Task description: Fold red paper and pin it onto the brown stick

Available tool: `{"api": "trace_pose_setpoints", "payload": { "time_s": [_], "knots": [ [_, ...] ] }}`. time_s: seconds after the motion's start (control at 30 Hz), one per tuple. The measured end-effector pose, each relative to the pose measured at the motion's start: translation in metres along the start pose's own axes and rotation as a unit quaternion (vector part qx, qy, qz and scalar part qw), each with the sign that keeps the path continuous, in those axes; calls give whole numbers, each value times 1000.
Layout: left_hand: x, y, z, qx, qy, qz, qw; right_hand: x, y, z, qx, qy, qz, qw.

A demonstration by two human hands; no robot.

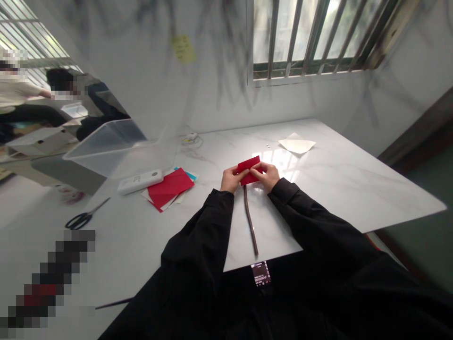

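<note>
The small folded piece of red paper (249, 170) is held just above the white marble-look table top (336, 184), at the far end of the thin dark brown stick (250, 221) that lies on the table and points toward the person. The paper looks very light and thin, soft enough to crease and easy to tear, so I judge it is best pinched at its edges and corners with the fingertips.

The left hand (231, 179) is closed around the left edge of the paper, thumb on top. The right hand (269, 175) pinches the right edge in the same way. Neither hand touches the stick. To the left of the stick lies a loose stack of red and blue paper sheets (170, 188).
</note>
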State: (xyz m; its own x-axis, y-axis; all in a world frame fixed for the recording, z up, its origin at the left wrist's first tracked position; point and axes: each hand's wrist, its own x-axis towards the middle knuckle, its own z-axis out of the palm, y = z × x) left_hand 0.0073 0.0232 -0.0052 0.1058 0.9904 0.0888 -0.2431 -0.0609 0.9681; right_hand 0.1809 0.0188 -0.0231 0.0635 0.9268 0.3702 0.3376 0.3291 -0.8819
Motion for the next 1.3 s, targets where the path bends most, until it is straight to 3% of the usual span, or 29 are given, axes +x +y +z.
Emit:
{"api": "trace_pose_setpoints", "payload": {
  "time_s": [0.47, 0.77, 1.0, 1.3],
  "knots": [
    [6, -5, -2, 5, 11, -5, 1000, 0, -7, 1, 25, 6, -3, 1000],
    [1, 2, -1, 22, 15, 9, 1000, 2, -9, 3, 86, 2, 9, 996],
    [2, 2, -1, -3, 6, 3, 1000, 3, -8, 8, 194, -24, 31, 980],
    [1, 2, 0, -3, 1, 11, 1000, 3, -9, 8, 208, -30, 24, 977]
  ]
}}
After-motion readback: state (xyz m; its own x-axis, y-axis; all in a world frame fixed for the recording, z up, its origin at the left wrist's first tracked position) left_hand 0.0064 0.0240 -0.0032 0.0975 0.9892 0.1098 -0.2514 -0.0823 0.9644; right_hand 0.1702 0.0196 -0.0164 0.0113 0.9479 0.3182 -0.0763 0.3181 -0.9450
